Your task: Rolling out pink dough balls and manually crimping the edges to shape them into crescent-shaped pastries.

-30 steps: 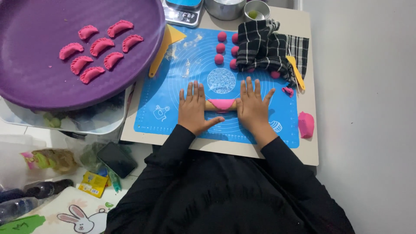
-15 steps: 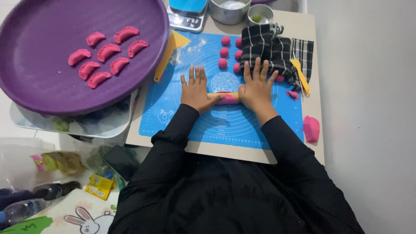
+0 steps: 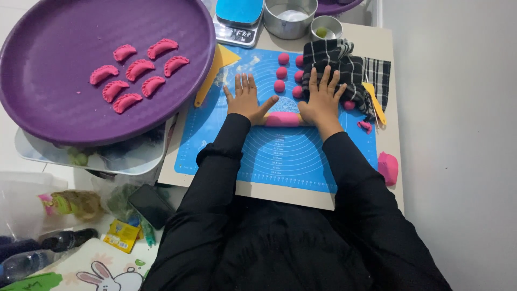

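Observation:
My left hand [image 3: 245, 100] and my right hand [image 3: 322, 100] lie flat with fingers spread on a blue silicone mat [image 3: 280, 159]. Their palms press on the two ends of a small rolling pin [image 3: 281, 119] with a pink middle that lies crosswise between them. Just beyond the fingertips sit several pink dough balls [image 3: 280, 73]. My right fingers reach the edge of a black-and-white checked cloth [image 3: 347, 67]. Black sleeves cover both arms.
A big purple tray [image 3: 54, 113] at the left holds several pink crescent dumplings [image 3: 137, 70]. A yellow scraper [image 3: 215, 67], a scale [image 3: 237, 21], a metal bowl [image 3: 288, 16] and a small tin [image 3: 326, 27] stand at the back. A pink dough lump [image 3: 388, 168] lies right.
Both hands have pushed the rolling pin away from my body, from the mat's middle up toward the dough balls and the checked cloth.

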